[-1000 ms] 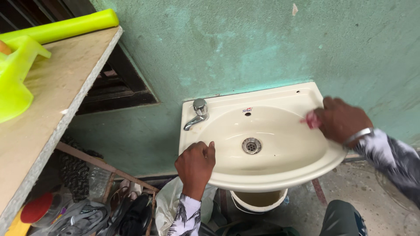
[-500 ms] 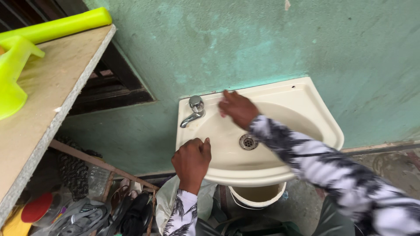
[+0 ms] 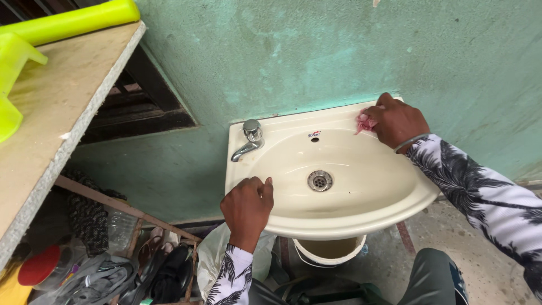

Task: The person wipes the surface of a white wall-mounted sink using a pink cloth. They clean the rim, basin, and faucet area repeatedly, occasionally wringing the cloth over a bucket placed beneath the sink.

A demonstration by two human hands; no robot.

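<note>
Pink rag point(image 3: 363, 122) clutched in right hand point(image 3: 397, 121) on washbasin point(image 3: 350, 220) rim; left hand point(image 3: 247, 210) curled empty, gripped front edge.

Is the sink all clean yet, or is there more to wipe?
The sink bowl looks shiny and mostly spotless around the drain. Right now the right hand rubs a pink cloth on the back right corner, while the left hand grips the front rim. The tap side is not being wiped now.

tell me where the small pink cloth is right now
In the head view, the small pink cloth is bunched under the right hand on the back right rim of the cream ceramic sink, against the green wall.
</note>
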